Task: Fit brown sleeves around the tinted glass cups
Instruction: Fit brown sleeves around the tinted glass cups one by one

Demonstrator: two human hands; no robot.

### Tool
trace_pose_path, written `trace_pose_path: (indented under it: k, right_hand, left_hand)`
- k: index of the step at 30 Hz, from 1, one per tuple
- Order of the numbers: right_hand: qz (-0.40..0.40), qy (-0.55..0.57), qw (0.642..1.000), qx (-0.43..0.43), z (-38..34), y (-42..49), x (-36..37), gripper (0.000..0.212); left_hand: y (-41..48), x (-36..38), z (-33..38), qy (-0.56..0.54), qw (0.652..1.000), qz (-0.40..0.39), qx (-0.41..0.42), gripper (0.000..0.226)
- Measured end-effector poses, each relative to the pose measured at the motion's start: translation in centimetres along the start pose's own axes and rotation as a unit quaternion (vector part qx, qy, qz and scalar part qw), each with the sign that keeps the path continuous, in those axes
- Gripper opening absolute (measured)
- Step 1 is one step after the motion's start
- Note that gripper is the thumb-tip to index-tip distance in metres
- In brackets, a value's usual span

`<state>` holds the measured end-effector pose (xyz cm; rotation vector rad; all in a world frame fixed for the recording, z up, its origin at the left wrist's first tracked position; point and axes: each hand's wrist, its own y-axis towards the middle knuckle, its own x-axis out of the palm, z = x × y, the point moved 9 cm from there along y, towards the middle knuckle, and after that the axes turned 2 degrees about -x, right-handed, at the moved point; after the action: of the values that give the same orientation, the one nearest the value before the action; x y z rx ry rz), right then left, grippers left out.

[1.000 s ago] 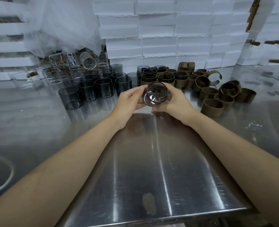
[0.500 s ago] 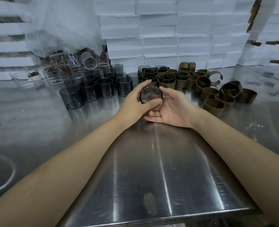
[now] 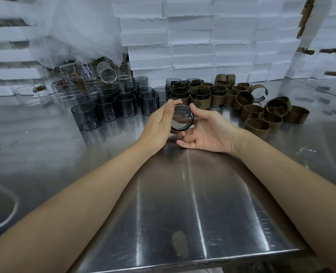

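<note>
Two hands hold one tinted glass cup (image 3: 182, 120) just above the steel table (image 3: 182, 194), its round end turned toward my camera. The left hand (image 3: 160, 125) grips the cup's left side, its fingers (image 3: 174, 103) reaching over the top rim. The right hand (image 3: 210, 133) lies palm up, thumb on the upper right rim and fingers loosely curled under the cup, so the glass sits clasped between both hands. A second ago I saw the back of the right hand and both hands wrapped round the cup; now that palm faces up. I cannot tell whether a sleeve is on it. Behind the hands stand bare tinted cups (image 3: 108, 109) to the left, sleeved cups (image 3: 200, 97) in the middle and loose brown sleeves (image 3: 257, 125) to the right. Markings on the clear glasses (image 3: 106, 72) farther back are too blurred to read.
</note>
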<state>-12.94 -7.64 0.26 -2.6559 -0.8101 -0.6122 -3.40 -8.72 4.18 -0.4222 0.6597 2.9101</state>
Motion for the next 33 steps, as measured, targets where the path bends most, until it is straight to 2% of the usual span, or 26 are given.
trace_pose_path:
  k: [3,6,7,9,12,18,21,25,27,30,33]
  right_hand:
    - [0.002,0.017,1.000,-0.002,0.0,0.0,-0.3,0.044]
    - [-0.042,0.012,0.999,0.005,0.3,-0.1,0.5,0.041]
    - [-0.050,0.005,0.999,0.005,0.3,-0.2,0.6,0.041]
    - [-0.040,-0.002,0.999,0.004,0.2,-0.1,0.2,0.042]
    - [-0.024,0.007,1.000,0.019,0.3,0.1,-0.4,0.046]
    - [-0.054,0.027,0.998,0.032,0.6,0.1,0.0,0.033]
    - [-0.051,0.015,0.998,0.032,0.7,0.1,0.0,0.037]
    - [-0.048,-0.016,0.998,0.033,0.8,0.1,0.0,0.058]
    - [-0.051,-0.032,0.998,0.032,0.8,0.0,0.1,0.063]
    - [-0.058,-0.022,0.998,0.029,0.4,-0.1,0.0,0.062]
    - [-0.056,0.000,0.998,0.028,0.3,-0.1,-0.2,0.065]
  left_hand:
    - [0.1,0.4,0.1,0.023,1.000,-0.017,0.004,0.033]
    - [0.3,0.4,-0.4,0.010,1.000,-0.015,-0.006,0.060]
    - [0.3,0.4,-0.5,0.004,1.000,-0.014,-0.006,0.061]
    - [0.3,0.3,-0.3,0.013,1.000,-0.005,0.000,0.054]
    - [0.3,0.0,0.2,0.042,0.999,0.020,0.019,0.033]
    - [0.4,-0.1,0.7,0.041,0.998,0.027,0.024,0.009]
    - [0.4,-0.2,0.6,0.033,0.999,0.029,0.021,0.019]
    - [0.3,-0.3,0.3,0.021,0.999,0.036,0.002,0.045]
    - [0.3,-0.4,0.0,0.011,0.999,0.029,-0.014,0.047]
    - [0.3,0.6,-0.5,-0.015,0.999,-0.027,-0.028,0.034]
    - [0.3,1.0,0.4,0.004,0.999,-0.037,0.032,0.042]
